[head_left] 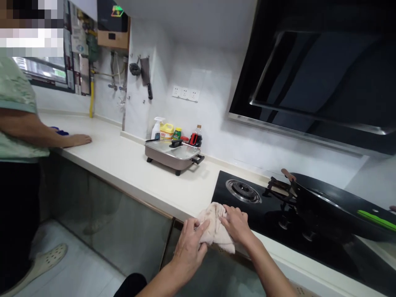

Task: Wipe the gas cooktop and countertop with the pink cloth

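Both of my hands grip a pale, stained cleaning cloth (216, 226) at the front edge of the counter, beside the near left corner of the black gas stove (262, 218). My left hand (190, 241) pinches the cloth's left side between thumb and fingers. On its right side, my right hand (237, 222) has the thumb on top and the fingers closed around it. The cloth is bunched, and its lower corner hangs past the counter edge. Some of the fingertips are hidden by the cloth.
An electric pan (168, 159) with a glass lid stands on the white counter (130, 154), cleaning bottles (167, 130) behind it. A large black wok (324, 202) sits on the stove under the range hood (309, 82). Another person's hand (78, 140) rests on the counter at left. A cleaver (146, 76) hangs on the wall.
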Demonstrator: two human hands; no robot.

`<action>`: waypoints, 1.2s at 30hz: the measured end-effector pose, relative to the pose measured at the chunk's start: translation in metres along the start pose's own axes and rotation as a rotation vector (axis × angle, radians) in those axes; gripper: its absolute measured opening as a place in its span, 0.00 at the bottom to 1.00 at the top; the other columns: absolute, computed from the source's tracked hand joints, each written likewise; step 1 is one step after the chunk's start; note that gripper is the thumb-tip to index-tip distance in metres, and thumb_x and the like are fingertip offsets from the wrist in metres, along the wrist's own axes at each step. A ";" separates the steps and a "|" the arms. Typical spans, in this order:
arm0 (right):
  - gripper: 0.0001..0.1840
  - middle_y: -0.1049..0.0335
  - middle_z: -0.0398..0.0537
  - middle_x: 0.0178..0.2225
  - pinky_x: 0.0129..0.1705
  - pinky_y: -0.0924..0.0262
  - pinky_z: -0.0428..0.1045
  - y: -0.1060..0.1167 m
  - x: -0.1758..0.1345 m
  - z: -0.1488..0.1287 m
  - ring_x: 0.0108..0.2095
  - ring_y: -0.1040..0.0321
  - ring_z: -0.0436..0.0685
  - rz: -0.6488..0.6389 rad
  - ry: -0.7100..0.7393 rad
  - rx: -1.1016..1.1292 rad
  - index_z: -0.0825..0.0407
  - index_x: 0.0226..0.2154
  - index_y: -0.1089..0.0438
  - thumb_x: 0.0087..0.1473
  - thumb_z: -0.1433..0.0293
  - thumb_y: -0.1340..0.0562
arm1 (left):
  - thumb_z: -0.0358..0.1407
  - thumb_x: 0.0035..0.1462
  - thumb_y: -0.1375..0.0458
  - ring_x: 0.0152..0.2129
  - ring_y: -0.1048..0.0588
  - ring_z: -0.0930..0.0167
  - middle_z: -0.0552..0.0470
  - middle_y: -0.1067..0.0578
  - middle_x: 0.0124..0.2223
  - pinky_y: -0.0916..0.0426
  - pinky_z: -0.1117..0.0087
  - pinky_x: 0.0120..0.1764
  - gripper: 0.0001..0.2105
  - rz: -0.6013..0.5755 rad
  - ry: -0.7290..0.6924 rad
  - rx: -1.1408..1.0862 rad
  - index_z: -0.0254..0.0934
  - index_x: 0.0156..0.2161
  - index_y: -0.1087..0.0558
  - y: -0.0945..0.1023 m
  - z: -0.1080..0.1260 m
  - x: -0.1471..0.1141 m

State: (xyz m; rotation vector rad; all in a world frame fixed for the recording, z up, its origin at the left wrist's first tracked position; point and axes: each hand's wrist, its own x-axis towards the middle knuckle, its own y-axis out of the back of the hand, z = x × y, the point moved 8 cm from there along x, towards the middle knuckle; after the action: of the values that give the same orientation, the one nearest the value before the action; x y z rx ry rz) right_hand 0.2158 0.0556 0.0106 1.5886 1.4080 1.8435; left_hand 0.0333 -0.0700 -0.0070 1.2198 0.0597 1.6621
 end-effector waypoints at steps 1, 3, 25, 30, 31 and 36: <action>0.12 0.23 0.52 0.40 0.44 0.45 0.56 0.006 -0.005 -0.002 0.42 0.29 0.65 -0.051 0.005 0.042 0.47 0.45 0.26 0.59 0.65 0.39 | 0.22 0.53 0.47 0.51 0.29 0.60 0.44 0.28 0.52 0.27 0.56 0.55 0.34 -0.005 -0.001 -0.061 0.48 0.65 0.29 0.000 0.001 -0.002; 0.05 0.25 0.47 0.35 0.42 0.44 0.54 0.021 -0.014 -0.006 0.39 0.29 0.61 -0.135 0.009 0.167 0.47 0.37 0.29 0.59 0.66 0.41 | 0.22 0.53 0.50 0.52 0.28 0.61 0.44 0.27 0.52 0.28 0.57 0.56 0.33 -0.008 0.025 -0.171 0.45 0.64 0.30 -0.003 -0.002 -0.008; 0.16 0.22 0.44 0.40 0.42 0.38 0.50 0.143 -0.053 0.047 0.39 0.28 0.58 -0.269 -0.189 0.340 0.44 0.48 0.27 0.59 0.59 0.40 | 0.33 0.49 0.43 0.33 0.28 0.68 0.56 0.28 0.34 0.40 0.71 0.34 0.05 -0.593 0.404 -0.417 0.40 0.34 0.33 0.006 -0.031 -0.001; 0.06 0.26 0.42 0.34 0.38 0.41 0.48 0.137 -0.074 0.056 0.35 0.31 0.55 -0.456 -0.168 0.316 0.46 0.35 0.29 0.58 0.63 0.40 | 0.44 0.47 0.35 0.32 0.30 0.69 0.57 0.28 0.33 0.39 0.72 0.35 0.15 -0.634 0.462 -0.684 0.37 0.34 0.31 0.023 -0.037 0.008; 0.05 0.27 0.41 0.32 0.36 0.42 0.47 0.138 -0.078 0.058 0.34 0.32 0.55 -0.472 -0.174 0.317 0.47 0.33 0.31 0.56 0.63 0.40 | 0.46 0.47 0.34 0.33 0.30 0.70 0.56 0.27 0.34 0.39 0.72 0.35 0.16 -0.637 0.472 -0.727 0.37 0.35 0.30 0.026 -0.037 0.007; 0.05 0.27 0.41 0.34 0.38 0.41 0.47 0.151 -0.071 0.069 0.36 0.32 0.55 -0.451 -0.195 0.460 0.47 0.34 0.31 0.55 0.64 0.38 | 0.49 0.48 0.30 0.34 0.27 0.70 0.54 0.23 0.37 0.35 0.72 0.37 0.19 -0.604 0.503 -0.851 0.36 0.37 0.26 0.044 -0.033 0.025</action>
State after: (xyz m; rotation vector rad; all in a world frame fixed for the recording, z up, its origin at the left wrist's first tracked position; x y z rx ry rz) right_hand 0.3511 -0.0365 0.0871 1.4270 1.9916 1.1321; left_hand -0.0202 -0.0566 0.0184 0.0990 0.0210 1.1953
